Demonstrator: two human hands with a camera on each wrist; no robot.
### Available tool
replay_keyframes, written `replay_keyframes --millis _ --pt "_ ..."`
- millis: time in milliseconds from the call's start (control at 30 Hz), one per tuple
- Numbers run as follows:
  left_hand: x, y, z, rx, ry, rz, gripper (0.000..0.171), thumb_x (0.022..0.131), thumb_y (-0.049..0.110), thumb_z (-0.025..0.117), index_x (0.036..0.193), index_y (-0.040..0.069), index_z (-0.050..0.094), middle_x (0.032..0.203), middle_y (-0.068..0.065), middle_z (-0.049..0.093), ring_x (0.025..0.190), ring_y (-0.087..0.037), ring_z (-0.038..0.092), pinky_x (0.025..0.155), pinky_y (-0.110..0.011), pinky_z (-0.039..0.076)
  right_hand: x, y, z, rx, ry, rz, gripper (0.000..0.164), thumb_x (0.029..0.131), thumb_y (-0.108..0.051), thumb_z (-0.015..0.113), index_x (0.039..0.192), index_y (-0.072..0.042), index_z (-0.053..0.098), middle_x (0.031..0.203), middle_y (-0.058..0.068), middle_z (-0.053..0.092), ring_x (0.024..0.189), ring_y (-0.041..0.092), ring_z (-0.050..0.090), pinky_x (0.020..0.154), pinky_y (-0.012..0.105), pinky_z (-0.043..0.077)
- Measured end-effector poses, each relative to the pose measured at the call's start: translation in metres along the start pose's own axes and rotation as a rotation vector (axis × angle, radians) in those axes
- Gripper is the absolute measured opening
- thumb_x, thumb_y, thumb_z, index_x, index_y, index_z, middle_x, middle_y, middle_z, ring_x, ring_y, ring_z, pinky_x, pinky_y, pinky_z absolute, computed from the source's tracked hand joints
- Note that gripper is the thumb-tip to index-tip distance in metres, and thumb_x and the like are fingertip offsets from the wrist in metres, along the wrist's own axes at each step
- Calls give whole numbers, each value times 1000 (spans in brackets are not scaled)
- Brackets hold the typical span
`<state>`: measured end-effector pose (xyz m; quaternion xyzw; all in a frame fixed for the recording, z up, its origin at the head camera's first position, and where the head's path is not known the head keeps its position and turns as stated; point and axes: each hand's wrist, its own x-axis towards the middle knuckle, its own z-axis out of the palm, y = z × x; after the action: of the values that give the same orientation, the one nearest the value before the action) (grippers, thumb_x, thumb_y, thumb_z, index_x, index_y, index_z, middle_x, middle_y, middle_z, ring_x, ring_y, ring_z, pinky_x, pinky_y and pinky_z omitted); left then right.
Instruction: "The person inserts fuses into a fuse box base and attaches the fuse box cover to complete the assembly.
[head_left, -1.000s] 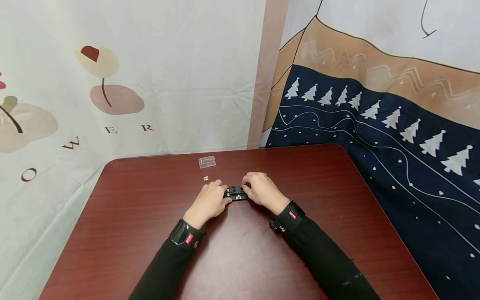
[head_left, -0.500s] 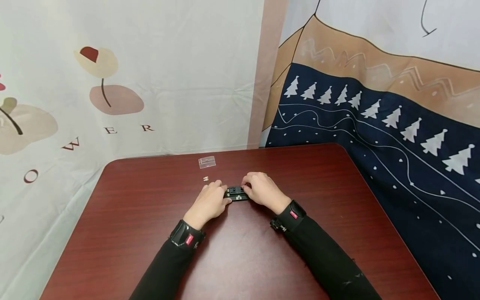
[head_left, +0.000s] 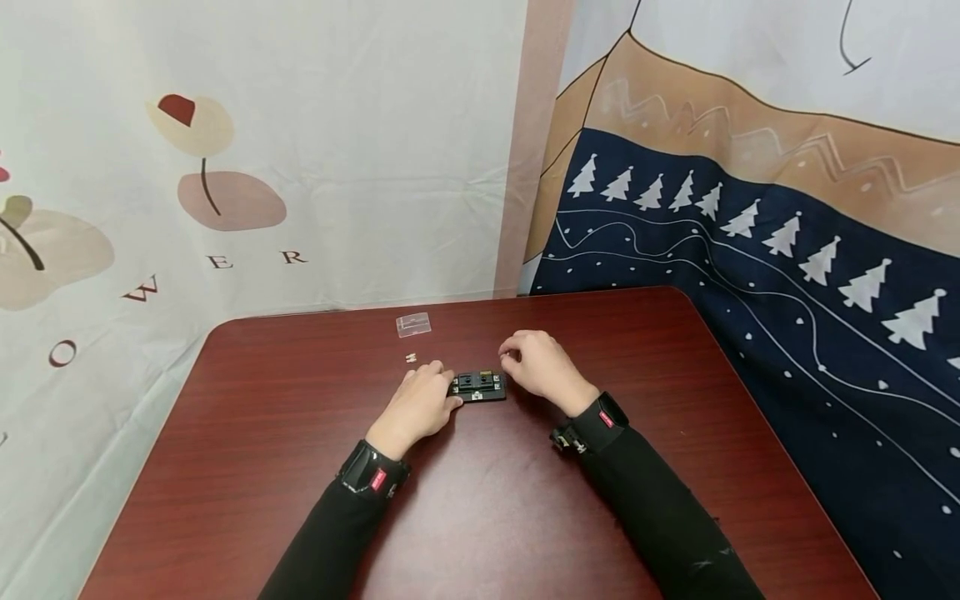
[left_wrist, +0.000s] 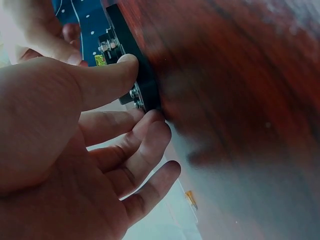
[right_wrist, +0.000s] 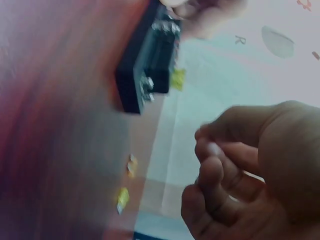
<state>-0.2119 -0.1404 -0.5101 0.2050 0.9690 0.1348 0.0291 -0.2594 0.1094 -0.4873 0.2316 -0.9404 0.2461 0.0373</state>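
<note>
Block (head_left: 480, 387) lies on the table (head_left: 645, 350), my left hand (head_left: 416, 406) pinching its left end. My right hand (head_left: 546, 367) hovers past the other, fingertips bunched; whether on anything, I cannot tell.

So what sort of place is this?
Probably an indoor corner set up for tabletop work: a reddish table, with pale lettered cloth and tree-patterned cloth hanging beyond it.

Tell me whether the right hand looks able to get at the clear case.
Probably yes: nothing shows between the right hand and the clear case; the left hand, holding the black block, sits off that path.
</note>
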Motion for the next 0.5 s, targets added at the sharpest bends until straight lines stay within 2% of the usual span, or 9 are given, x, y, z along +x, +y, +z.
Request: replay_keyframes --millis 33,67,100,200,233,267,367,500 --pt "2 -5 7 -2 16 9 48 103 33 78 135 -2 72 121 -16 68 111 -36 67 96 -51 51 0 2 -3 1 23 16 15 102 -13 72 109 -11 85 106 4 80 87 19 69 79 38 60" --pt "3 -6 7 -4 8 3 48 103 33 78 136 -2 71 123 -16 68 113 -37 67 96 -51 51 0 4 -6 -1 46 34 15 102 -13 71 108 -10 85 106 5 79 87 20 69 78 39 59" --pt "1 -2 2 -10 -8 -9 49 103 33 79 137 -2 71 124 -16 68 113 -37 67 97 -51 52 0 6 -10 -5 67 54 16 102 -13 70 108 -10 85 106 5 80 87 21 70 78 40 60" --pt "0 0 0 -2 -1 -10 49 104 34 78 138 0 71 124 -15 68 113 -37 66 98 -50 52 0 16 -17 -10 112 114 18 102 -15 69 108 -10 85 107 7 80 86 23 71 75 42 59" --pt "-3 6 -9 -10 -19 -26 49 104 33 78 139 0 71 125 -15 68 115 -37 66 99 -51 52 0 19 -19 -9 122 134 19 102 -15 68 108 -10 85 108 8 80 85 24 71 74 42 59" --pt "-6 12 -16 -2 -37 -37 48 105 32 78 139 -1 71 125 -16 68 116 -37 66 101 -51 52 0 23 -20 -12 129 153 19 102 -16 67 108 -10 85 108 9 80 84 25 71 73 42 58" --pt "-5 11 -14 10 -32 -38 46 105 31 77 138 -1 72 124 -16 68 115 -36 66 101 -50 52 -2 32 -23 -8 144 202 19 103 -17 67 106 -10 84 108 10 79 79 25 67 69 39 54" --pt "-5 11 -13 9 -31 -34 47 105 31 78 138 -1 72 124 -16 68 115 -37 67 101 -50 52 -3 38 -24 -1 145 245 19 104 -18 67 107 -10 84 108 11 79 80 27 68 69 41 54"
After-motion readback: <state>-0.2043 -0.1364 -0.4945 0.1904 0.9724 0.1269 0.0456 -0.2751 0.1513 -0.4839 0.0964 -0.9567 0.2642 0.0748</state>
